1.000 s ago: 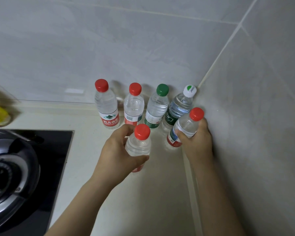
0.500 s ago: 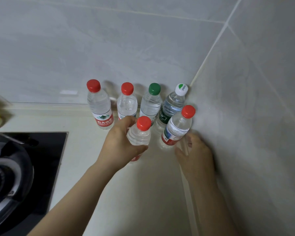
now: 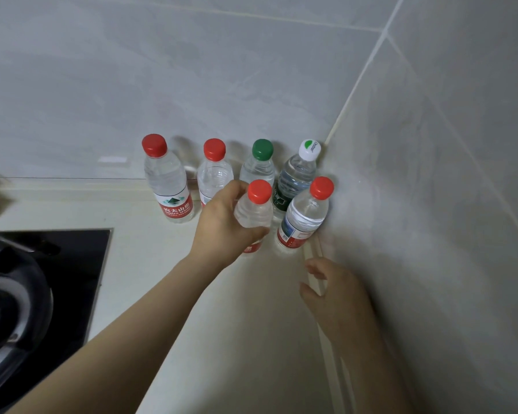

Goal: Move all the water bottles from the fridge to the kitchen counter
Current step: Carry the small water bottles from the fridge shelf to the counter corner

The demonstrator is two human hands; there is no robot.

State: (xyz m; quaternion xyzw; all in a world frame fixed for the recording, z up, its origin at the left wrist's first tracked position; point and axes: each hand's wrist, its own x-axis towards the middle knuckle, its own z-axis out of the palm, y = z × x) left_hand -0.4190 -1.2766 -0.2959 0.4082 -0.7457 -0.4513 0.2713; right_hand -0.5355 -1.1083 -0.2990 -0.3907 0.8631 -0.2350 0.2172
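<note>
Left hand [image 3: 222, 222] grips red-capped bottle [image 3: 256, 210]; right hand [image 3: 335, 291] apart.

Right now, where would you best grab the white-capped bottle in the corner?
Probably by the neck, coming from above. The white-capped bottle stands upright with the green-capped bottle beside it, a red-capped bottle in front and wall behind, so its sides look crowded.

Red round caps [image 3: 154, 145] top four clear plastic bottles [image 3: 165, 177], plus one green round cap [image 3: 262, 149] and one white round cap [image 3: 309, 150].
</note>
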